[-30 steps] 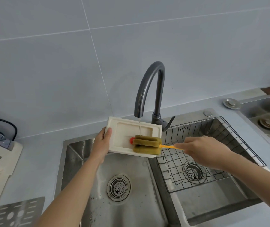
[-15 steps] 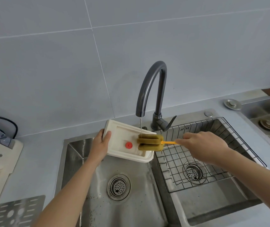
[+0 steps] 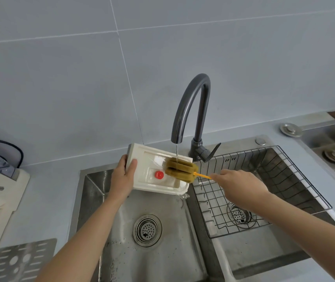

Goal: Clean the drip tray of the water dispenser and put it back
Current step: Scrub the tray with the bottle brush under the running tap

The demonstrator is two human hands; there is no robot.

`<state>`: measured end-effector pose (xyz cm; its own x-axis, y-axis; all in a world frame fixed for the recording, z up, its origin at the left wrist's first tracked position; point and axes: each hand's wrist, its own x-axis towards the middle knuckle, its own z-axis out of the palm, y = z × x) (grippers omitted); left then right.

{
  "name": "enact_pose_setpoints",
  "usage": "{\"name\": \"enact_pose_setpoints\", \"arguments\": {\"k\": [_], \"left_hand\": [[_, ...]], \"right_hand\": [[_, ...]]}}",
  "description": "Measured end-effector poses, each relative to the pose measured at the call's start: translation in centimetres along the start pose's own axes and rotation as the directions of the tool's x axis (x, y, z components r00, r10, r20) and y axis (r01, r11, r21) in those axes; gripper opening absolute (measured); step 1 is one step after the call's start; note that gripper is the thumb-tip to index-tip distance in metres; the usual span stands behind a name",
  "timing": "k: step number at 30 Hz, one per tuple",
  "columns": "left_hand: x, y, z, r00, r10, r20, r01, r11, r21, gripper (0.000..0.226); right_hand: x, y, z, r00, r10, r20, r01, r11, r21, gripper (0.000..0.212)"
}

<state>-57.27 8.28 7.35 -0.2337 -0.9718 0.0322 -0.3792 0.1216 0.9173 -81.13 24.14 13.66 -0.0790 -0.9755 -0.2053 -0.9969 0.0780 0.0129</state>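
Grey wall tiles rise behind a grey counter (image 3: 46,210) with a double steel sink (image 3: 93,200) set into it. A dark faucet (image 3: 191,98) runs a thin stream of water (image 3: 176,152).

The drip tray (image 3: 142,159) is held tilted over the left basin, right under the stream. The left grip (image 3: 122,180) clasps its left end, thumb on top. The right grip (image 3: 238,184) is clenched round the orange handle (image 3: 203,176) of a green sponge brush (image 3: 180,169), whose head presses on the tray's right part, just beside a red float (image 3: 159,174). Water spills off the tray's lower right corner.

The task looks to be in mid-wash: scrubbing and rinsing are under way. Draining the tray and returning it to the dispenser are not yet done. A slotted metal plate (image 3: 20,261) lies on the counter at lower left. It is probably the tray's cover and would need refitting. A wire rack (image 3: 264,190) sits in the right basin.

No brand, label or writing can be read on anything here.
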Motion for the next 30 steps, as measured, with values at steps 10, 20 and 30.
{"name": "enact_pose_setpoints", "arguments": {"k": [10, 20, 30], "left_hand": [[-0.2, 0.9, 0.1, 0.998, 0.066, -0.023, -0.064, 0.996, 0.059, 0.029], [-0.5, 2.4, -0.1, 0.951, 0.286, -0.116, -0.251, 0.936, 0.245, 0.035], [-0.5, 1.5, -1.1, 0.994, -0.023, -0.106, 0.018, 0.999, -0.05, 0.032]], "right_hand": [[-1.4, -0.8, 0.1, 0.996, -0.051, 0.077, 0.054, 0.997, -0.045, 0.048], [-3.0, 1.2, -0.1, 0.996, 0.033, 0.086, -0.012, 0.971, -0.24, 0.037], [-4.5, 6.4, 1.7, 0.957, 0.284, 0.061, -0.29, 0.949, 0.121, 0.034]]}}
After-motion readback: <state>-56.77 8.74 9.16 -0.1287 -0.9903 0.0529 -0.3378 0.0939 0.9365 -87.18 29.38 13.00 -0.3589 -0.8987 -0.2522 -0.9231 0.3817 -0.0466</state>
